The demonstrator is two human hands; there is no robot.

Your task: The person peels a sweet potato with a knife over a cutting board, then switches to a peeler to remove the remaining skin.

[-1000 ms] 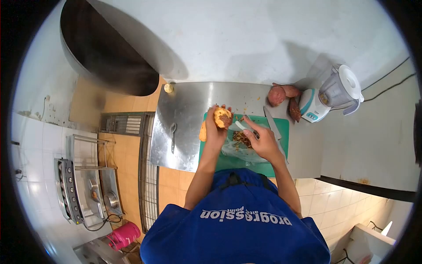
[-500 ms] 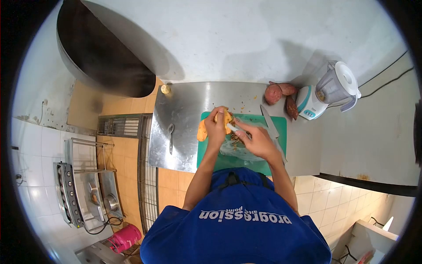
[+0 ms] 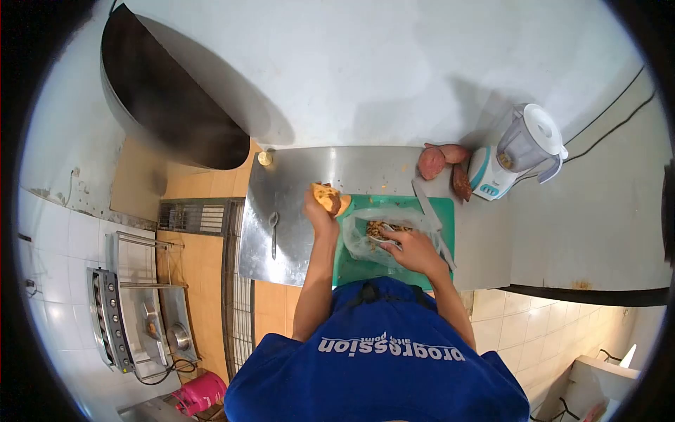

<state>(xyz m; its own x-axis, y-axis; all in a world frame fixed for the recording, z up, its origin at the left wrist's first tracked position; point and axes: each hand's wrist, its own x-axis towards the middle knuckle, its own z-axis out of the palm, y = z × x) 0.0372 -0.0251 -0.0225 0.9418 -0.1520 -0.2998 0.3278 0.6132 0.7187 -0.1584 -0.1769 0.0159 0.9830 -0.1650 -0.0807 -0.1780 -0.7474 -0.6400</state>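
My left hand (image 3: 318, 215) is wrapped round a partly peeled orange sweet potato (image 3: 325, 197), raised at the left edge of the green cutting board (image 3: 349, 266). Patches of dark skin remain on it. Another orange piece (image 3: 344, 205) shows right beside it, partly hidden. My right hand (image 3: 416, 252) is closed on a white-handled peeler (image 3: 387, 241), low over a clear plastic bag (image 3: 358, 243) on the board. Brown peelings (image 3: 377, 228) lie in the bag by my fingertips. A large knife (image 3: 426, 204) lies along the board's right side.
Unpeeled sweet potatoes (image 3: 432, 163) lie at the back right, beside a white and teal blender (image 3: 496, 172). A spoon (image 3: 273, 235) rests on the steel table (image 3: 295, 176) at left. A small yellowish item (image 3: 265, 158) is at the back left corner.
My hands have moved apart. The left drew the sweet potato leftward, off the peeler; the right lowered the peeler to the peelings in the bag, now more fully visible.
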